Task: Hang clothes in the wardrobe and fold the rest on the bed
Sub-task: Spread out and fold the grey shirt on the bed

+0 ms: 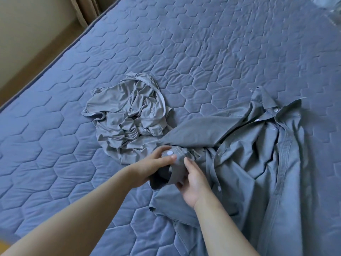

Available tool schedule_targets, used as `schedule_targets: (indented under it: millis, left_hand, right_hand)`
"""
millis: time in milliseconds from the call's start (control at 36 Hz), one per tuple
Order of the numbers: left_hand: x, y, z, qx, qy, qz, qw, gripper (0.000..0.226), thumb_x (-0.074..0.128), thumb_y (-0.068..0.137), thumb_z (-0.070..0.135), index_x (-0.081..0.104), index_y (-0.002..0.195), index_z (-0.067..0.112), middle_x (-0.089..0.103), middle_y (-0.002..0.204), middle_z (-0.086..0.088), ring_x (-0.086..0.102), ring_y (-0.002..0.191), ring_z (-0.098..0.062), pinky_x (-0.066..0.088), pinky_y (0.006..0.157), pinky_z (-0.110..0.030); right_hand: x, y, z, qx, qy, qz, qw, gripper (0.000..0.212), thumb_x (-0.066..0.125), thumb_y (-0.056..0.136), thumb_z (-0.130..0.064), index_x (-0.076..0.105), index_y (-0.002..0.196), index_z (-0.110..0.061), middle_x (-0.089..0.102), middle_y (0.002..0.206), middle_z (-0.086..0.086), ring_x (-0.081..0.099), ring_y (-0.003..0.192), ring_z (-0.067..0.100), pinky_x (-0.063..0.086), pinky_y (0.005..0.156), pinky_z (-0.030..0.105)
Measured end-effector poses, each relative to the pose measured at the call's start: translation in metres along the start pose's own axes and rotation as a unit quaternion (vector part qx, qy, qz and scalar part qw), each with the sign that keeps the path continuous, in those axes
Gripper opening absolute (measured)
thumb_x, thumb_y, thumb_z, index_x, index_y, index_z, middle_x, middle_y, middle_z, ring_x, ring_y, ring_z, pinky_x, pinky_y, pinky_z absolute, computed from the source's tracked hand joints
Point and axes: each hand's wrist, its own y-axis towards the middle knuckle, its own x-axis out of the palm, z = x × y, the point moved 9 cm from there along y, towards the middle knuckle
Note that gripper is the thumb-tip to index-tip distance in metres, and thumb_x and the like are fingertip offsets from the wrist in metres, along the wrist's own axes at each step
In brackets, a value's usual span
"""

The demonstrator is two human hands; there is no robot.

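Observation:
A grey button-up shirt (pixel 262 159) lies spread and rumpled on the right side of the bed, collar toward the far side, white buttons showing. One sleeve runs left, and both hands hold its cuff. My left hand (pixel 153 167) grips the cuff end by its white button. My right hand (pixel 193 183) holds the cuff from the other side, thumb on top of the fabric. A crumpled lighter grey garment (pixel 125 117) lies in a heap just beyond the hands, partly under the sleeve.
The bed (pixel 203 52) has a blue quilted cover with a hexagon pattern. Its left edge runs diagonally, with pale floor (pixel 27 43) and a beige curtain (pixel 86 10) beyond. Something pale shows at the top right corner (pixel 330 10).

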Motion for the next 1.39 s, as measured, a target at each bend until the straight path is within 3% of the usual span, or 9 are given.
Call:
schedule_targets:
  millis: [250, 417, 528, 695, 1000, 1083, 1139, 1250, 1389]
  left_hand:
    - [-0.106, -0.015, 0.047, 0.093, -0.122, 0.293, 0.944, 0.022, 0.046, 0.093, -0.001, 0.060, 0.087, 0.015, 0.061, 0.082, -0.012, 0.060, 0.059, -0.018, 0.052, 0.053, -0.026]
    - [-0.163, -0.050, 0.120, 0.305, -0.520, 0.235, 0.763, 0.059, 0.048, 0.091, 0.054, 0.038, 0.141, 0.025, 0.042, 0.145, -0.001, 0.045, 0.129, -0.020, 0.044, 0.100, -0.042]
    - [-0.138, -0.038, 0.109, 0.213, -0.256, 0.333, 0.882, 0.090, 0.051, 0.080, 0.064, 0.003, 0.150, 0.033, 0.016, 0.156, 0.008, 0.028, 0.137, -0.015, 0.024, 0.112, -0.043]
    - [-0.056, 0.006, 0.046, 0.095, 0.070, 0.191, 0.975, 0.038, 0.051, 0.096, 0.019, 0.046, 0.133, 0.010, 0.053, 0.126, -0.006, 0.051, 0.092, -0.013, 0.041, 0.068, -0.019]
    - [0.034, 0.033, -0.100, 0.001, 0.577, -0.005, 0.817, 0.082, 0.068, 0.074, 0.050, 0.029, 0.143, 0.029, 0.012, 0.152, 0.004, 0.018, 0.140, -0.025, 0.028, 0.110, -0.041]
    - [0.041, 0.027, -0.124, 0.019, 0.693, -0.023, 0.721, 0.097, 0.070, 0.073, 0.049, 0.013, 0.149, 0.029, -0.003, 0.156, 0.000, 0.004, 0.144, -0.026, 0.026, 0.110, -0.046]
    - [0.043, 0.025, -0.120, 0.103, 0.729, 0.032, 0.676, 0.093, 0.077, 0.066, 0.044, 0.031, 0.145, 0.025, 0.019, 0.154, -0.007, 0.026, 0.140, -0.029, 0.039, 0.099, -0.045]
    - [0.016, 0.024, -0.123, 0.063, 0.636, 0.147, 0.755, 0.035, 0.052, 0.086, 0.011, 0.051, 0.121, 0.015, 0.051, 0.124, -0.006, 0.047, 0.117, -0.027, 0.045, 0.083, -0.035]
    - [-0.010, 0.021, -0.116, 0.090, 0.452, 0.238, 0.855, 0.019, 0.047, 0.082, -0.005, 0.050, 0.092, 0.011, 0.050, 0.097, -0.008, 0.048, 0.085, -0.028, 0.032, 0.065, -0.032]
  right_hand:
    - [0.005, 0.001, 0.003, -0.008, -0.104, 0.066, 0.992, 0.016, 0.046, 0.098, -0.021, 0.060, 0.099, -0.028, 0.060, 0.099, -0.007, 0.055, 0.093, 0.014, 0.039, 0.067, 0.024]
    - [0.006, -0.002, -0.003, -0.036, -0.037, 0.106, 0.993, 0.012, 0.051, 0.095, -0.016, 0.059, 0.090, -0.023, 0.056, 0.079, 0.000, 0.046, 0.064, 0.013, 0.033, 0.056, 0.023]
    - [0.004, -0.003, -0.009, -0.049, -0.040, 0.119, 0.991, 0.013, 0.050, 0.095, -0.017, 0.058, 0.090, -0.025, 0.058, 0.087, 0.001, 0.051, 0.069, 0.015, 0.038, 0.058, 0.026]
    - [-0.038, -0.012, -0.006, -0.062, -0.076, 0.180, 0.979, 0.013, 0.047, 0.096, -0.014, 0.059, 0.097, -0.018, 0.059, 0.084, 0.002, 0.054, 0.074, 0.017, 0.040, 0.061, 0.027]
    - [-0.188, -0.044, 0.051, -0.053, -0.147, 0.374, 0.914, 0.033, 0.049, 0.084, 0.000, 0.035, 0.062, -0.021, 0.033, 0.060, 0.000, 0.029, 0.054, 0.017, 0.025, 0.054, 0.027]
    - [-0.210, -0.054, 0.070, -0.036, -0.165, 0.395, 0.903, 0.016, 0.061, 0.082, -0.006, 0.052, 0.092, -0.015, 0.051, 0.085, 0.003, 0.051, 0.082, 0.027, 0.041, 0.079, 0.036]
    - [-0.212, -0.049, 0.082, -0.009, -0.230, 0.362, 0.903, 0.046, 0.069, 0.077, -0.011, 0.051, 0.120, -0.011, 0.055, 0.114, 0.006, 0.054, 0.105, 0.029, 0.041, 0.092, 0.036]
    - [-0.195, -0.039, 0.096, 0.010, -0.434, 0.240, 0.868, 0.089, 0.078, 0.067, -0.023, 0.032, 0.143, -0.022, 0.035, 0.144, 0.004, 0.036, 0.132, 0.024, 0.032, 0.108, 0.038]
    - [-0.193, -0.043, 0.094, 0.012, -0.654, 0.248, 0.714, 0.088, 0.065, 0.077, -0.040, 0.011, 0.145, -0.038, 0.011, 0.152, -0.007, 0.025, 0.134, 0.024, 0.034, 0.101, 0.038]
